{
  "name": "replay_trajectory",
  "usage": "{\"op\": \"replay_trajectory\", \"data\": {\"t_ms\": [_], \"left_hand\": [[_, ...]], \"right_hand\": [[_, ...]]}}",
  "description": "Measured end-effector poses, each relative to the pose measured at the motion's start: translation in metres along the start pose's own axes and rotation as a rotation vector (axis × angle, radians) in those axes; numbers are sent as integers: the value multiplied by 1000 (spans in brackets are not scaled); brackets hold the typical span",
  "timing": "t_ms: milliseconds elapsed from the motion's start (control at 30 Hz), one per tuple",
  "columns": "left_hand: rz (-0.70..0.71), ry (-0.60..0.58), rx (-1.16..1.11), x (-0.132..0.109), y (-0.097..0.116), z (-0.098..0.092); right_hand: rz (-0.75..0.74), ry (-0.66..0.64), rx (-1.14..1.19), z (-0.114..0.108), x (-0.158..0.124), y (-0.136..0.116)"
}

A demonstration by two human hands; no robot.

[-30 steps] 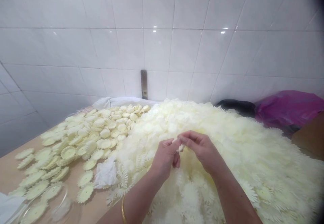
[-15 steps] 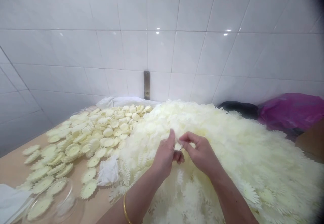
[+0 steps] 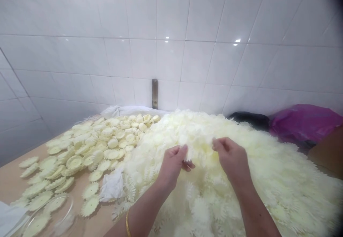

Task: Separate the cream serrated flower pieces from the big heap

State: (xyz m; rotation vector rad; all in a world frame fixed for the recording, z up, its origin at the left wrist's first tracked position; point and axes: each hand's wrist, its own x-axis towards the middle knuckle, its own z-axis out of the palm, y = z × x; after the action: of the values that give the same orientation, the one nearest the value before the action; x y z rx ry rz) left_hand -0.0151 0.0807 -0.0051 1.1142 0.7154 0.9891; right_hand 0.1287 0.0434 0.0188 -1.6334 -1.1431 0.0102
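Observation:
My left hand (image 3: 171,165), above the big heap, pinches a small pale petal piece (image 3: 189,155) with a toothed edge between thumb and fingers. To its right, my right hand (image 3: 232,158) is closed in a pinch, thumb against forefinger; whether anything lies between those fingertips is too small to make out. A gap separates the two hands. Under and around them spreads a large heap of thin, pale yellow-white petal pieces (image 3: 273,172) with notched edges. Left of the heap lie many thicker toothed discs (image 3: 75,162), stacked and scattered on the tan tabletop (image 3: 102,222).
A crumpled white tissue (image 3: 112,186) lies left of the heap. A clear round dish (image 3: 70,208) and white paper (image 3: 12,217) are at the near left. Behind the heap at right sit a black item (image 3: 249,120) and a purple plastic bag (image 3: 302,122). A tiled wall (image 3: 171,12) closes off the back.
My right hand has moved away to the right from my left hand, widening the gap between them. My left thumb has bent down over the petal piece. The view has tilted slightly upward.

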Motion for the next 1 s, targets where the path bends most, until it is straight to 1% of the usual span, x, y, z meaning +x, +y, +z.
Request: {"op": "replay_trajectory", "data": {"t_ms": [67,167,233,367,567,700,867,933,1000], "left_hand": [[-21,-14,25,0,0,0],[-40,-48,19,0,-1,1],[-19,-43,11,0,-2,2],[40,-1,22,1,-5,1],[57,26,21,2,-8,-2],[48,59,5,3,-7,-3],[29,35,-7,4,-7,-3],[22,7,-26,4,-6,-3],[26,-30,-55,3,-5,-3]], "right_hand": [[6,-41,50,-2,-1,-4],[-59,-45,74,-1,-5,-11],[-78,-59,70,0,-7,-15],[-68,-108,88,1,-11,-19],[-126,-325,201,4,-14,-22],[-162,-442,250,7,-15,-23],[-178,-589,249,7,-18,-27],[-167,-590,252,8,-18,-27],[-144,-546,269,9,-18,-26]]}}
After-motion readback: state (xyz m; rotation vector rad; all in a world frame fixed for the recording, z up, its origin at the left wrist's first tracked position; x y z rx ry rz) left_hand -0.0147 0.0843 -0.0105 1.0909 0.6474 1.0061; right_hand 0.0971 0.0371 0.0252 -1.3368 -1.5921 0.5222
